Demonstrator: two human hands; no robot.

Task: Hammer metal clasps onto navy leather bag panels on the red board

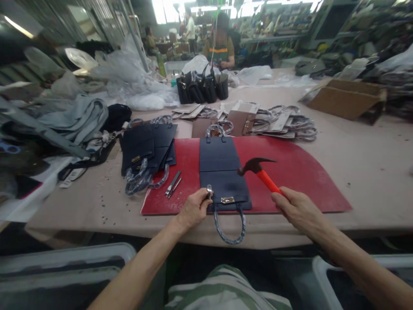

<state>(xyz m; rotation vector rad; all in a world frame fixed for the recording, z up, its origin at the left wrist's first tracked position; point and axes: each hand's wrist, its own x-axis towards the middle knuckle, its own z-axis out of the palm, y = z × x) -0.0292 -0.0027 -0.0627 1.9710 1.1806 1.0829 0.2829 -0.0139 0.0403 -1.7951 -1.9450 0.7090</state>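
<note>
Navy bag panel (222, 172): left hand (193, 209) pinches metal punch (209, 190); right hand (298, 209) grips orange-handled hammer (260, 168). No legible writing.

Single view only, head-mounted cam. It looked fwd and down from the seated person's head, close over the near edge of the work table (355, 142), approx. at arm's reach. Far workshop bkgd sat at the frame top. No 2nd view, so no shared area.

Left hand (194, 209) pinches a metal punch (209, 190) upright on the navy bag panel (222, 172). Right hand (296, 209) grips the hammer (262, 171), raised above the red mat (290, 168).
</note>
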